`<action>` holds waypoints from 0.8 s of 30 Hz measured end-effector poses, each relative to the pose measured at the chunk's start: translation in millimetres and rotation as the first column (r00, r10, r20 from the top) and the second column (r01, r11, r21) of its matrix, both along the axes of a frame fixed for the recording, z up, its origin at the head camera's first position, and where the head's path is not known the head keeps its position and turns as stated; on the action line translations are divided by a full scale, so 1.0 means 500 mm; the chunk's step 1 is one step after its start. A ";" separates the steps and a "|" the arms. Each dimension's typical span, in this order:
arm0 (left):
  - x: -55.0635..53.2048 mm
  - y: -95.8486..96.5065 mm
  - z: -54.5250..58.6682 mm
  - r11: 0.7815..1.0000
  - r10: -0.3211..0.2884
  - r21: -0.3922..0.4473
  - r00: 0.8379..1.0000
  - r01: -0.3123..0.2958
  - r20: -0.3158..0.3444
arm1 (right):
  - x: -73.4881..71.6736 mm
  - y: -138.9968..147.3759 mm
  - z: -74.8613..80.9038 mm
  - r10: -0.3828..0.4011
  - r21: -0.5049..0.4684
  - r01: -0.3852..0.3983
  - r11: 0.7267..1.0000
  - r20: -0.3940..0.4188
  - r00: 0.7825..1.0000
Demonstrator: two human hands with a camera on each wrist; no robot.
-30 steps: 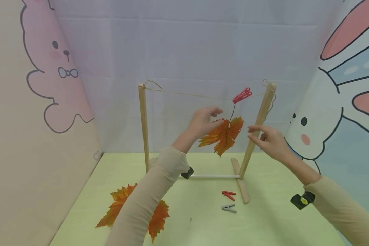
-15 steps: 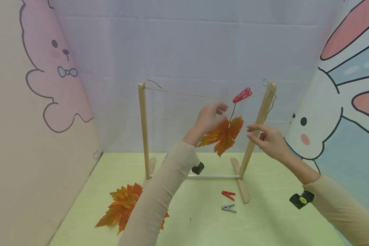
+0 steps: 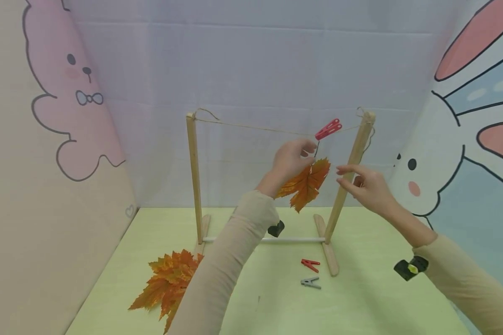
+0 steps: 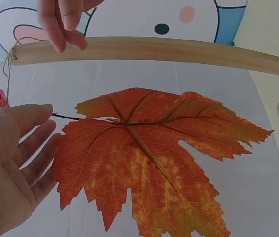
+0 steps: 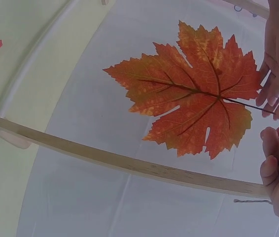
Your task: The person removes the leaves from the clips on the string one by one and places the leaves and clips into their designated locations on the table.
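Note:
An orange maple leaf [image 3: 308, 186] hangs by its dark stem [image 4: 65, 116] from a red clothespin [image 3: 329, 129] clipped on the twine [image 3: 251, 126]. My left hand [image 3: 292, 160] is beside the stem and overlaps the leaf's upper part. In the left wrist view, its thumb tip lies right by the stem and its loosely bent fingers reach the leaf's edge. My right hand [image 3: 366, 186] hovers right of the leaf, in front of the right wooden post [image 3: 347, 186]; its fingers are loosely bent with nothing between them.
The twine runs between that post and the left wooden post [image 3: 194, 181], joined low down by a white rod [image 3: 295, 240]. A red clothespin [image 3: 310, 264] and a grey clothespin [image 3: 311, 282] lie on the table [image 3: 373, 298]. Several leaves [image 3: 167, 284] are piled at left, partly behind my left sleeve.
My left hand has moved right and slightly up, from the leaf's left side to beside its stem. The right hand has stayed almost still.

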State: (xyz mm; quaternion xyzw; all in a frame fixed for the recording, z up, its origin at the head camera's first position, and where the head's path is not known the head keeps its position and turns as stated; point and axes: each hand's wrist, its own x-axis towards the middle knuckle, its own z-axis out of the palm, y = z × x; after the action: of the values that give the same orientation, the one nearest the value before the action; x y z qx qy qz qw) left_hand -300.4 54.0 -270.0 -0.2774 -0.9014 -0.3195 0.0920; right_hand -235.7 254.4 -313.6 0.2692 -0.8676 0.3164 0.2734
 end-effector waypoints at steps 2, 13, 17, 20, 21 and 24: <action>0.000 0.002 -0.002 1.000 -0.001 0.003 1.000 0.001 -0.004 | -0.001 0.000 0.007 0.009 -0.009 -0.009 1.000 -0.011 1.000; -0.004 0.011 -0.016 1.000 0.010 0.003 0.999 -0.010 -0.046 | -0.005 -0.003 0.051 0.009 -0.033 -0.011 0.999 -0.080 0.997; -0.004 0.010 -0.018 1.000 0.013 -0.009 0.997 -0.014 -0.077 | -0.008 -0.005 0.078 -0.034 -0.042 0.031 0.999 -0.094 0.995; -0.003 0.010 -0.019 1.000 0.008 -0.009 0.996 -0.009 -0.088 | -0.011 -0.005 0.098 -0.070 -0.050 0.065 0.997 -0.118 0.991; -0.003 0.009 -0.019 1.000 0.005 -0.009 0.996 -0.006 -0.091 | -0.012 -0.005 0.104 -0.077 -0.052 0.071 0.996 -0.130 0.988; -0.001 0.007 -0.019 1.000 0.002 -0.014 0.995 -0.003 -0.098 | -0.017 -0.004 0.120 -0.095 -0.045 0.089 0.995 -0.160 0.982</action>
State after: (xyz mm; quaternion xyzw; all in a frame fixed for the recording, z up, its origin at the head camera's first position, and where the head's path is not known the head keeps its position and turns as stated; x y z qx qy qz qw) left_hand -301.0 57.7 -279.7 -0.2922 -0.8984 -0.2989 0.1344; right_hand -244.4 252.2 -253.7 0.2485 -0.8478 0.2968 0.3625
